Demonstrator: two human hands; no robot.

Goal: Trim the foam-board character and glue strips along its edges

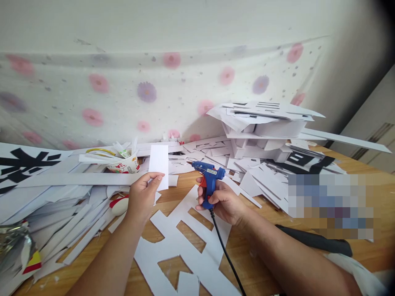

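Between the thumb and fingers of my left hand (143,193) is a small white foam board rectangle (159,160), held upright. My right hand (224,201) is wrapped round the handle of a blue hot glue gun (210,176) with a red trigger. Its nozzle points left toward the board piece, with a gap between them. A black cord (224,242) runs down from the handle toward me. Below both hands a large white cut-out board (188,242) with several openings lies flat on the wooden table.
White strips and sheets (77,213) are heaped at the left, beside a paper cup (125,164) of scraps. A white board structure (262,135) loaded with offcuts stands at the back right. A black bar-shaped object (317,240) lies near my right forearm. Flowered sheeting (123,94) covers the wall.
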